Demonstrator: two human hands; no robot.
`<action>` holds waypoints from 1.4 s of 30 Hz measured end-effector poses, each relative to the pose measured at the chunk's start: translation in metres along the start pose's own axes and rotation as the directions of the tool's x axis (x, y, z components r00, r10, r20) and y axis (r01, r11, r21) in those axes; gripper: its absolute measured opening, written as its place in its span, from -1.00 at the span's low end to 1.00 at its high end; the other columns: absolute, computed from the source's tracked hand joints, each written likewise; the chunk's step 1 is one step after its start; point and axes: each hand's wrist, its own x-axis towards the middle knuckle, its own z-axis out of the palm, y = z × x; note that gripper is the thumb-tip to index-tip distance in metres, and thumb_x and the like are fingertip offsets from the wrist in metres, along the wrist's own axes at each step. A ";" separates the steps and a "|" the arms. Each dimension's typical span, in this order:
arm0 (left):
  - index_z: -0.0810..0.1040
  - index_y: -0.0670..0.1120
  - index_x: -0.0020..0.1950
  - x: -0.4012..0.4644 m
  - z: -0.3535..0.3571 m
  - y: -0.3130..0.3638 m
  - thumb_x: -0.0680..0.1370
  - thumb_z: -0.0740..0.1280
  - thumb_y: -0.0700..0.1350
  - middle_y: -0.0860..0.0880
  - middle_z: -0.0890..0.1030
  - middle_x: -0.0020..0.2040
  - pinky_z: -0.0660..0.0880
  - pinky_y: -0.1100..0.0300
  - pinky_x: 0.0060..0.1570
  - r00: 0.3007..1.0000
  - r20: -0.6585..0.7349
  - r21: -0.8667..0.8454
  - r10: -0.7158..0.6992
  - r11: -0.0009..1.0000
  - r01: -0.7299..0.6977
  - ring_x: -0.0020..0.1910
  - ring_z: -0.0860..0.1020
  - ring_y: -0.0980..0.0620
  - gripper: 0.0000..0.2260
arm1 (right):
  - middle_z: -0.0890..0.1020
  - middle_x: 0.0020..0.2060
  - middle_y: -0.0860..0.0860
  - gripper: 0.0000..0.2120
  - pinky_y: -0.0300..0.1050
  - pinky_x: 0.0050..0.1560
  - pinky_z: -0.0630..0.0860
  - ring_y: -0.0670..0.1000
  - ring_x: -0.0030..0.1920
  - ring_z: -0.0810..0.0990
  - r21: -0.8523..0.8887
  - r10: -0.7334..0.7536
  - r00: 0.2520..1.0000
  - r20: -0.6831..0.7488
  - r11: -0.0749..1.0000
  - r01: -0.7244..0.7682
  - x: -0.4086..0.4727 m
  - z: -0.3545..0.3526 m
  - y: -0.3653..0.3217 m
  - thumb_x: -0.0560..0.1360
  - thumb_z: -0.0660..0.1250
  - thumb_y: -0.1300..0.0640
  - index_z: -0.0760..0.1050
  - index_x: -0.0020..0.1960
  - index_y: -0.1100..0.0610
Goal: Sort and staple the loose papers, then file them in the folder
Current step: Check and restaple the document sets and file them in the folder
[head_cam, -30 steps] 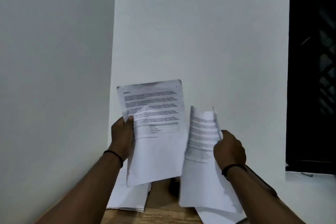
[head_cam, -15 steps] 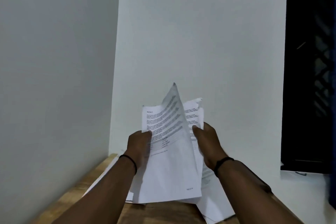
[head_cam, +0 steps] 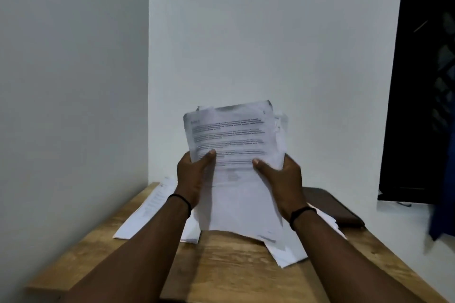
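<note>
- White printed sheets, a held stack of papers (head_cam: 236,155), stand nearly upright in the middle of the view, raised above a wooden table (head_cam: 221,265).
- Both hands grasp this stack at about mid-height, one on each side edge.
- On the left, the left hand (head_cam: 194,174) curls round the stack's left edge, its thumb lying across the printed front page.
- On the right, the right hand (head_cam: 283,177) grips the right edge the same way, thumb on the front and the other fingers hidden behind the paper.
- Each wrist wears a thin black band.
- Blocks of dark text cover the upper half of the front page; the print is too blurred to read.
- Corners of further sheets stick out unevenly behind the top and right edges, so the stack is not squared.
- The stack's bottom edge hangs just above the tabletop; whether it touches cannot be told.
- More loose papers (head_cam: 145,209) lie flat on the table to the left, partly under the left forearm.
- Another pile of sheets (head_cam: 288,251) lies flat beneath the right forearm, at the right of the held stack.
- A dark brown folder (head_cam: 337,209) lies flat at the table's far right, beyond the right wrist.
- Plain pale walls meet in a corner behind the table.
- A dark window (head_cam: 421,81) fills the right edge of the view.
</note>
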 end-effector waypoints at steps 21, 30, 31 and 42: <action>0.48 -0.08 0.27 0.033 -0.170 -0.070 0.37 0.50 0.06 -0.11 0.55 0.30 0.42 0.03 0.21 0.818 -0.494 0.850 -0.294 0.030 0.525 0.26 0.52 -0.15 -0.46 | 0.68 -0.01 -0.08 -0.79 -0.08 -0.01 0.55 -0.02 0.02 0.63 -0.407 0.082 0.995 0.058 0.912 -0.051 0.003 0.048 0.070 0.53 0.40 0.11 0.58 0.16 0.02; 0.57 -0.26 0.19 0.050 -0.164 -0.051 0.44 0.52 -0.12 -0.21 0.61 0.19 0.49 0.09 0.06 0.886 -0.356 0.856 -0.297 0.278 0.437 0.18 0.58 -0.19 -0.60 | 0.62 -0.03 -0.01 -0.84 -0.12 -0.06 0.40 0.09 0.00 0.57 -0.522 0.121 0.991 -0.054 0.843 -0.132 0.006 0.049 0.075 0.59 0.31 0.15 0.53 0.16 0.12; 0.59 -0.27 0.13 0.051 -0.164 -0.048 0.44 0.52 -0.12 -0.21 0.63 0.13 0.49 0.09 0.03 0.898 -0.338 0.845 -0.283 0.329 0.421 0.14 0.59 -0.19 -0.66 | 0.59 -0.05 -0.01 -0.85 -0.09 -0.06 0.41 0.12 -0.01 0.56 -0.535 0.119 0.989 -0.092 0.832 -0.149 0.006 0.048 0.073 0.60 0.27 0.17 0.50 0.16 0.13; 0.55 -0.26 0.29 0.053 -0.154 -0.007 0.30 0.59 -0.21 -0.28 0.61 0.24 0.44 -0.29 0.28 0.924 0.060 -0.094 -0.377 0.919 0.382 0.18 0.61 -0.31 -0.42 | 0.58 0.01 0.03 -0.75 -0.07 -0.06 0.41 0.17 -0.09 0.50 -0.445 0.150 0.939 -0.308 0.850 -0.282 0.009 0.044 0.044 0.56 0.11 0.30 0.39 0.18 0.10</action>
